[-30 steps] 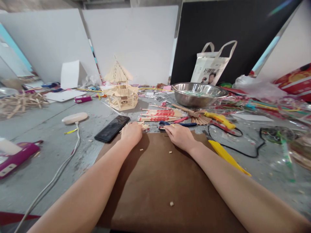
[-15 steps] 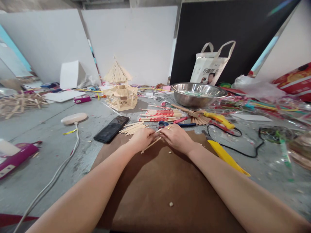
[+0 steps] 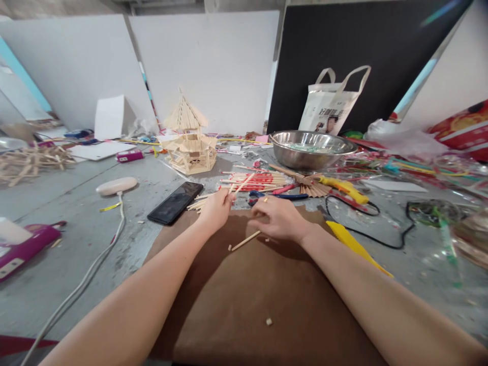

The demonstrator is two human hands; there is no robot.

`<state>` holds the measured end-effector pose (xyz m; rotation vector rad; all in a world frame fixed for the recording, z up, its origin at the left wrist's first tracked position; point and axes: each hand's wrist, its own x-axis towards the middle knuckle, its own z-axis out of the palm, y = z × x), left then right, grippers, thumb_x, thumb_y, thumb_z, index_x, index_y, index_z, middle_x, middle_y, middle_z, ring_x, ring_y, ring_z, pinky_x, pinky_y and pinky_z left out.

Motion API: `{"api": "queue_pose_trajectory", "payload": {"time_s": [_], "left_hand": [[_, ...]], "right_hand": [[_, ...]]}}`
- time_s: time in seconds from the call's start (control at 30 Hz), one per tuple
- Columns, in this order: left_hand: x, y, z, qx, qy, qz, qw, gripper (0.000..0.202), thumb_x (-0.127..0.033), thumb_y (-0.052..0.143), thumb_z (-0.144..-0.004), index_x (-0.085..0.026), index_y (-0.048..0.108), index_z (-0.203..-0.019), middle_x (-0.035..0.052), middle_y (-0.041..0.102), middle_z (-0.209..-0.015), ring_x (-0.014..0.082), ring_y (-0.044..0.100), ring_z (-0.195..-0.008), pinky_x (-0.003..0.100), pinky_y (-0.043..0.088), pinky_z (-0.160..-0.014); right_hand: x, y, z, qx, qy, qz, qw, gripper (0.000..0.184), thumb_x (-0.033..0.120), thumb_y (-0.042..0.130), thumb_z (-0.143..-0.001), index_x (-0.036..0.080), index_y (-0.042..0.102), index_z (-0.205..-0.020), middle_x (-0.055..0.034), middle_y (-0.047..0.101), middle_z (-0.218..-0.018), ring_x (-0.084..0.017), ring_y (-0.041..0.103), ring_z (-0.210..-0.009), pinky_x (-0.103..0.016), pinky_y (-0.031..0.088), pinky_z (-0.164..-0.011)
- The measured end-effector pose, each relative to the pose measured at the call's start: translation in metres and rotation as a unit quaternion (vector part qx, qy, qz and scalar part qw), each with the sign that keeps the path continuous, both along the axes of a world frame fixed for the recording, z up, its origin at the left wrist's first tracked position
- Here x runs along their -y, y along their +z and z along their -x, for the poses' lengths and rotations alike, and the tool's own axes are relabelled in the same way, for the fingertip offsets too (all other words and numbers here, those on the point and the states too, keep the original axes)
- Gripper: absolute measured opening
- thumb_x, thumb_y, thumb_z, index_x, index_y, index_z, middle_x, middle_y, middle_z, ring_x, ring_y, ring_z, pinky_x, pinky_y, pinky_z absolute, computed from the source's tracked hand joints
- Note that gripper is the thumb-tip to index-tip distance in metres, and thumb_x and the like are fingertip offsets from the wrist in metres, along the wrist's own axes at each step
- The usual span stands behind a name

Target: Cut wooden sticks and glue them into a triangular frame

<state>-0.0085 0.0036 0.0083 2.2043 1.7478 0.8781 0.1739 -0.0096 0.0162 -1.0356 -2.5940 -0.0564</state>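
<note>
Wooden sticks (image 3: pixel 246 240) now parted, 1 per hand.
Left hand (image 3: pixel 215 209) pinches 1 toward 1 o'clock; right hand (image 3: pixel 280 221) pinches 1 toward 8 o'clock.

The near half of the brown mat (image 3: pixel 244 305) lies open (one wood crumb (image 3: pixel 269 321) aside). Beyond the mat crowd sticks (image 3: pixel 198 204), a phone (image 3: pixel 175 202) and pliers (image 3: pixel 282 195); right of it, a yellow knife (image 3: pixel 358 247) and black cable (image 3: pixel 366 235); left, a white cable (image 3: pixel 95 269).

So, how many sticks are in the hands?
2: an upper stick in the left hand, a lower stick in the right hand. Others may be hidden.
</note>
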Motion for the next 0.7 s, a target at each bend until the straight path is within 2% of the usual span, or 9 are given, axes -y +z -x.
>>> {"api": "queue_pose_trajectory", "payload": {"time_s": [0.1, 0.17, 0.23, 0.33, 0.43, 0.57, 0.7], "left_hand": [[0.002, 0.004, -0.001, 0.020, -0.005, -0.002, 1.000, 0.026, -0.029, 0.029, -0.081, -0.016, 0.048, -0.068, -0.0008, 0.050, -0.058, 0.0105, 0.043, -0.054, 0.022, 0.030, -0.051], [0.003, 0.005, -0.003, 0.018, -0.018, 0.005, 1.000, 0.027, -0.030, 0.028, -0.081, -0.016, 0.047, -0.068, -0.0009, 0.049, -0.058, 0.0106, 0.043, -0.054, 0.022, 0.030, -0.051], [0.003, 0.004, -0.004, -0.006, -0.035, 0.017, 0.999, 0.027, -0.032, 0.028, -0.081, -0.016, 0.047, -0.068, -0.0011, 0.048, -0.057, 0.0109, 0.043, -0.054, 0.022, 0.030, -0.051], [0.004, 0.001, -0.006, -0.054, -0.074, 0.029, 0.995, 0.025, -0.032, 0.032, -0.079, -0.016, 0.046, -0.067, -0.0010, 0.047, -0.056, 0.0116, 0.042, -0.053, 0.023, 0.029, -0.051], [0.008, 0.000, -0.008, -0.041, -0.141, 0.063, 0.987, 0.026, -0.032, 0.032, -0.079, -0.016, 0.045, -0.063, -0.0009, 0.048, -0.055, 0.0112, 0.043, -0.053, 0.022, 0.031, -0.051], [0.012, -0.004, -0.011, 0.041, -0.219, 0.164, 0.961, 0.031, -0.033, 0.023, -0.082, -0.016, 0.046, -0.069, -0.0017, 0.050, -0.055, 0.0093, 0.045, -0.047, 0.021, 0.033, -0.048], [0.011, -0.007, -0.012, 0.000, -0.236, 0.103, 0.966, 0.029, -0.033, 0.027, -0.081, -0.016, 0.047, -0.069, 0.0009, 0.052, -0.065, 0.0118, 0.046, -0.060, 0.022, 0.035, -0.055]], "right_hand": [[0.003, 0.000, 0.004, 0.052, 0.040, 0.146, 0.987, 0.022, 0.042, 0.053, -0.067, 0.022, 0.056, -0.074, 0.0020, 0.057, -0.071, -0.011, 0.049, -0.063, -0.020, 0.033, -0.054], [0.002, -0.003, 0.006, 0.062, 0.048, 0.168, 0.983, 0.016, 0.036, 0.053, -0.069, 0.022, 0.056, -0.073, 0.0024, 0.058, -0.074, -0.010, 0.050, -0.065, -0.019, 0.033, -0.056], [0.000, -0.006, 0.006, 0.068, 0.039, 0.158, 0.984, 0.012, 0.030, 0.049, -0.073, 0.021, 0.056, -0.074, 0.0011, 0.058, -0.077, -0.010, 0.051, -0.068, -0.019, 0.034, -0.059], [-0.004, -0.014, 0.006, 0.079, -0.022, 0.114, 0.990, 0.015, 0.028, 0.043, -0.077, 0.021, 0.056, -0.079, -0.0018, 0.057, -0.079, -0.012, 0.052, -0.069, -0.020, 0.034, -0.059], [-0.008, -0.021, 0.007, 0.066, -0.070, 0.077, 0.992, 0.014, 0.025, 0.042, -0.078, 0.020, 0.055, -0.079, -0.0032, 0.056, -0.079, -0.013, 0.052, -0.070, -0.021, 0.035, -0.060], [-0.013, -0.028, 0.008, 0.009, -0.044, 0.068, 0.997, 0.012, 0.018, 0.042, -0.077, 0.017, 0.053, -0.074, -0.0041, 0.055, -0.078, -0.013, 0.049, -0.073, -0.023, 0.036, -0.066], [-0.015, -0.031, 0.007, -0.042, -0.006, 0.057, 0.997, 0.016, 0.006, 0.039, -0.073, 0.015, 0.053, -0.074, -0.0040, 0.053, -0.077, -0.012, 0.047, -0.071, -0.022, 0.036, -0.066]]}}
